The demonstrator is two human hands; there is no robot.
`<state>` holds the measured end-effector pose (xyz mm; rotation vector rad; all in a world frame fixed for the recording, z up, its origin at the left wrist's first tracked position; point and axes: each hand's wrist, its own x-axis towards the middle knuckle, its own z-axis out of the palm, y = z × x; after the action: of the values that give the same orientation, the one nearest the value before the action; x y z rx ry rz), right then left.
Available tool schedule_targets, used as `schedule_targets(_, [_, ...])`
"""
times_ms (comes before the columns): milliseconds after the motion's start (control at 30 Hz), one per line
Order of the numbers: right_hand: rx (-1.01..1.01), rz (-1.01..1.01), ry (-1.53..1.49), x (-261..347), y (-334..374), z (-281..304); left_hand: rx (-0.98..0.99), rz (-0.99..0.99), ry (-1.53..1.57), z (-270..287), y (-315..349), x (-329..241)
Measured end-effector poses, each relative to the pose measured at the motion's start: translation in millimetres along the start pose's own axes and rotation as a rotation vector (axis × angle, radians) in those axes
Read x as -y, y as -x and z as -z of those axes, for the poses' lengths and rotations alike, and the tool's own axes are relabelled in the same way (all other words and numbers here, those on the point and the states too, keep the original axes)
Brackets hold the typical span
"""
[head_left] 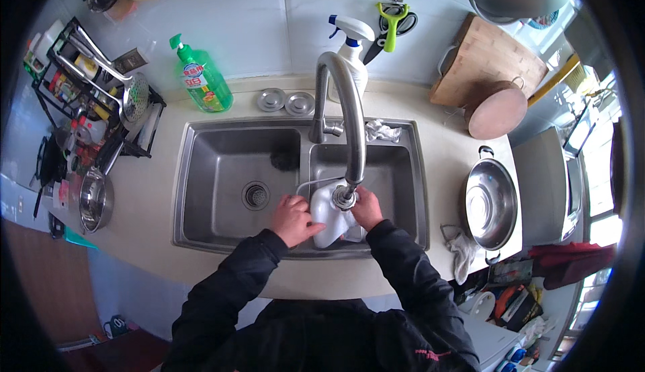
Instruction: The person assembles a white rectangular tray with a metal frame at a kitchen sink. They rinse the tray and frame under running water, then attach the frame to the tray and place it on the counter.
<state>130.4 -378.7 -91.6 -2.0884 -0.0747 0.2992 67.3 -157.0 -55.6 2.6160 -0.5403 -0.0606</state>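
A white, smooth, rounded vessel is held over the right sink basin, directly below the tap. A thin pale curved strip, perhaps a handle or cord, runs off its far left side. My left hand is closed at the vessel's left side, its thumb lying against the white surface and its fingers bent near the basin divider. From the right, my right hand grips the vessel close to the tap's outlet, its fingers partly hidden. The tap head hides part of the vessel, and its exact kind is unclear.
Left basin has a drain and a dark scrubber. Behind the sink stand a green pump bottle and a white spray bottle. A steel pan and cloth lie right; a utensil rack stands left.
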Motion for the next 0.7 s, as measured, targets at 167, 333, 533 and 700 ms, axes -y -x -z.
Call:
schedule_targets(167, [0.303, 0.001, -0.127, 3, 9, 17, -0.053, 0.1, 0.038, -29, -14, -13])
schedule_targets(333, [0.287, -0.212, -0.409, 8, 9, 28, -0.081, -0.134, 0.078, -32, -18, -3])
schedule_targets(533, [0.296, -0.255, -0.525, 23, 8, 50, -0.111, -0.26, 0.035, -23, -18, -11])
schedule_targets(700, [0.405, -0.115, -0.445, 49, 1, 76, -0.074, -0.346, 0.041, -1, 3, -18])
